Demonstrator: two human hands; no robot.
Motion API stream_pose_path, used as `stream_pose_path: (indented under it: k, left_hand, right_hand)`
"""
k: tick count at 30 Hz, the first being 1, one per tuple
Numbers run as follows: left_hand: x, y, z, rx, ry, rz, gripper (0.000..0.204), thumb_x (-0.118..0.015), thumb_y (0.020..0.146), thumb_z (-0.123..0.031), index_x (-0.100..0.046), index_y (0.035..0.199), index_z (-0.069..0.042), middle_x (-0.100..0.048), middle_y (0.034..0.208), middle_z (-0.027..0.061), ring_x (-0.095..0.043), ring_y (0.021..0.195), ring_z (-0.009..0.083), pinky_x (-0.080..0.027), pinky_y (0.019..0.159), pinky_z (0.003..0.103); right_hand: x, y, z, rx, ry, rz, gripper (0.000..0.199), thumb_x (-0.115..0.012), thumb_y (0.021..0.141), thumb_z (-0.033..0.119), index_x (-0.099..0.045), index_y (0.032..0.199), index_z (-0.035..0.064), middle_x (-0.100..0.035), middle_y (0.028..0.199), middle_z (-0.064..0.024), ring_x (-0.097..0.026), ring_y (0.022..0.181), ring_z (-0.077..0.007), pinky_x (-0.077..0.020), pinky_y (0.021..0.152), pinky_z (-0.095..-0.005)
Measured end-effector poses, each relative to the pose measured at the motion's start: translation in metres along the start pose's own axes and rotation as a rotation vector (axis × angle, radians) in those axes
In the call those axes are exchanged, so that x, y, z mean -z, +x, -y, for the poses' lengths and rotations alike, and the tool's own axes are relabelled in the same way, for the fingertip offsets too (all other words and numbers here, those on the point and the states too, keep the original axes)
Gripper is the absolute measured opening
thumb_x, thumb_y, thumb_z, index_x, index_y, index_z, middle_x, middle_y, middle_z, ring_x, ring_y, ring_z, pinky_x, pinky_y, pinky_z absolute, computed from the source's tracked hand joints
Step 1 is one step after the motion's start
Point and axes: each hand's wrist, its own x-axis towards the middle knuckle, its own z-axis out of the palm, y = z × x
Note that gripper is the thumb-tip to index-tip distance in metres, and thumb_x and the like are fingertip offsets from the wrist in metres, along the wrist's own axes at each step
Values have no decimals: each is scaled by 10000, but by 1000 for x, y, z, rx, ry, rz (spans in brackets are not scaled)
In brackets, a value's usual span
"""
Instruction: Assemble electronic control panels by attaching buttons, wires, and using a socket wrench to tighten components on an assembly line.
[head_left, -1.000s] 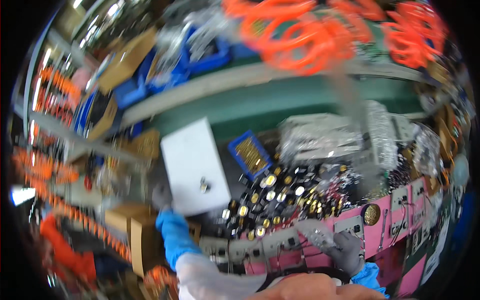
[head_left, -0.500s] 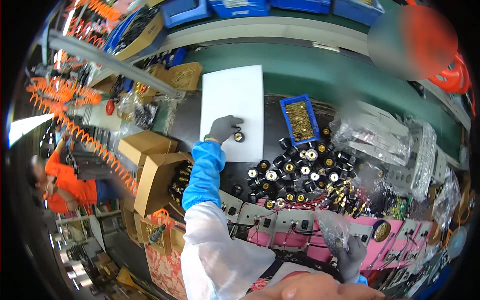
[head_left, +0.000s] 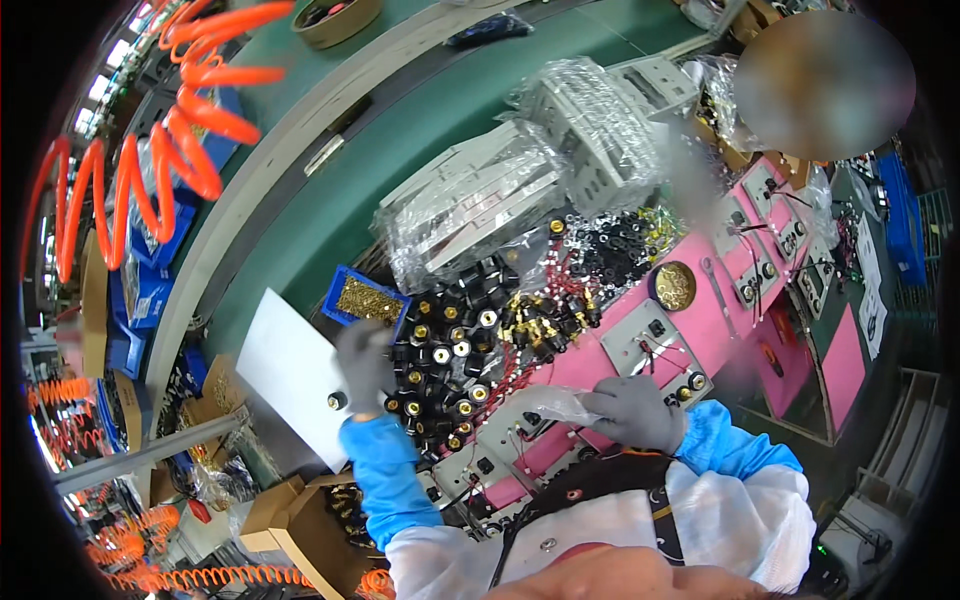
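Observation:
My left hand (head_left: pixel 364 362), in a grey glove, is smeared by motion. It hovers between the white sheet (head_left: pixel 285 365) and the heap of black round knobs (head_left: pixel 440 355), close to a blue bin (head_left: pixel 340 285) of small brass parts. Whether its fingers hold anything cannot be made out. A single black knob (head_left: pixel 337 400) with a brass centre lies on the sheet near my left wrist. My right hand (head_left: pixel 640 415), gloved in grey, pinches a clear plastic bag (head_left: pixel 552 403) above the grey panels (head_left: pixel 500 440) along the near edge.
Plastic-wrapped grey housings (head_left: pixel 480 205) are stacked behind the knobs. A round tin (head_left: pixel 674 286) of brass pieces and a wrench (head_left: pixel 716 290) lie on the pink mat (head_left: pixel 700 250). An open cardboard box (head_left: pixel 315 535) stands at lower left. Orange coiled hoses (head_left: pixel 200 110) hang at left.
The view has swung to the right. My left hand has left the knob on the white sheet and moved right towards the heap. My right hand still holds the plastic bag.

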Motion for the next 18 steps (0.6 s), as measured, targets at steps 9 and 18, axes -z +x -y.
stream_pose_path:
  k: [9, 18]
  left_hand:
    - [-261, 6, -114, -398, -26, 703, 172, -705, 837, -111, -711, 1004, -69, -687, 957, 115, -664, 919, 284, -512, 829, 360]
    - [-219, -21, -123, 151, -202, 703, 377, -521, 894, -2, -611, 1258, -44, -675, 893, 46, -618, 723, 137, -527, 698, 280]
  right_hand:
    - [24, -48, -21, -39, 39, -89, 275, -738, 714, 210, -610, 952, 154, -578, 768, -13, -631, 717, -228, -485, 549, -384]
    - [49, -56, -40, -96, 58, -272, 262, -757, 681, 174, -640, 909, 118, -588, 745, -69, -619, 660, -283, -474, 539, -400]
